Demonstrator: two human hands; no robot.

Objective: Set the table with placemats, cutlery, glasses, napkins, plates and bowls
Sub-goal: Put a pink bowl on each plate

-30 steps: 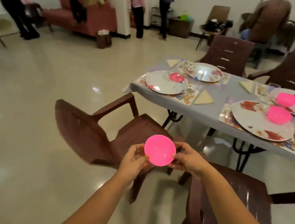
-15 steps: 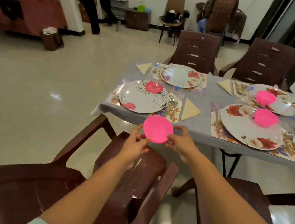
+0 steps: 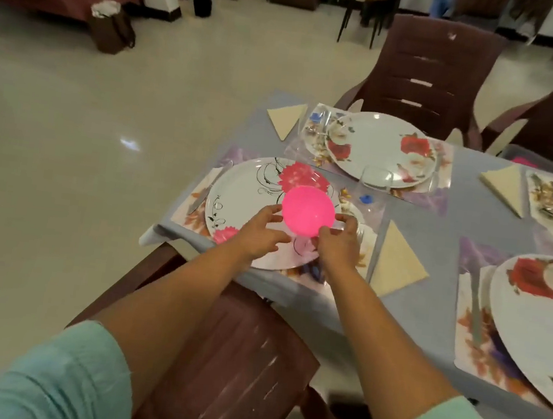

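Observation:
A bright pink bowl point(image 3: 307, 211) is held between both hands over a white plate with pink flowers point(image 3: 241, 202) at the near left corner of the grey table point(image 3: 438, 227). My left hand point(image 3: 260, 233) holds its left rim and my right hand point(image 3: 338, 240) holds its right rim. The plate lies on a floral placemat point(image 3: 197, 197) with a knife point(image 3: 206, 191) along its left side. A folded beige napkin point(image 3: 396, 261) lies to the right. Whether the bowl touches the plate I cannot tell.
A second flowered plate point(image 3: 380, 148) with a clear glass point(image 3: 377, 177) and a napkin point(image 3: 287, 119) sits farther back. Another plate point(image 3: 538, 315) lies at the right. Brown chairs point(image 3: 428, 75) ring the table; one seat point(image 3: 234, 359) is right below my arms. A bin point(image 3: 111, 27) stands on the floor.
I have stepped closer and both hands have carried the pink bowl forward from above the chair to over the flowered plate at the table's near corner.

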